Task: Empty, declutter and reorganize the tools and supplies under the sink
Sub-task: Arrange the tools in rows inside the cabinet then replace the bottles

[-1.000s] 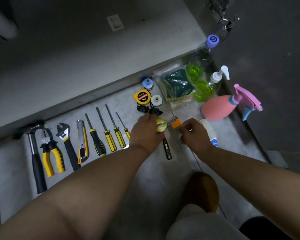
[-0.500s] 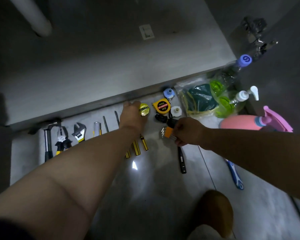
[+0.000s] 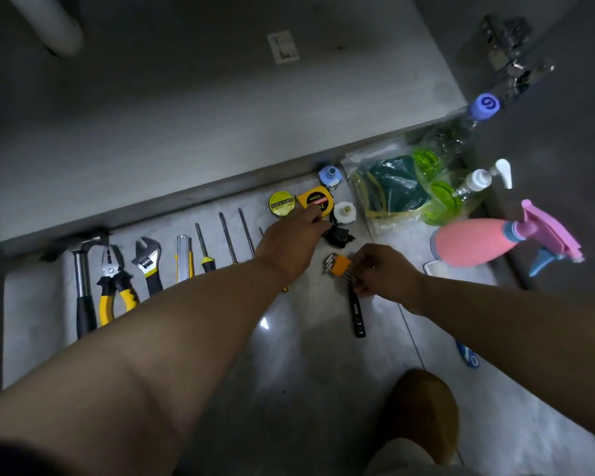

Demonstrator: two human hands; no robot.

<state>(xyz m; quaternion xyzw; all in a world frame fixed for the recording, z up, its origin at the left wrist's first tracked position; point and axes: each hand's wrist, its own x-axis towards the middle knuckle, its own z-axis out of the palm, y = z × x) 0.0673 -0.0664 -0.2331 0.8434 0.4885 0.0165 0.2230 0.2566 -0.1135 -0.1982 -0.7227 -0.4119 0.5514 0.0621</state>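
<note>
My right hand (image 3: 382,269) pinches the orange hex key set (image 3: 339,264) near frame centre. My left hand (image 3: 289,242) lays fingertips on the yellow tape measure (image 3: 315,201) just above; whether they grip it, I cannot tell.

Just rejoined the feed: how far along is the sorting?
Done: hammer, pliers, wrench, utility knife and screwdrivers lie in a row. In hand: right hand grips the hex key set, left hand is at the tape measure. To do: black tool and blue brush lie loose.

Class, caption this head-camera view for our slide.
Right hand holds a hex key set; left hand at the yellow tape measure.
</note>
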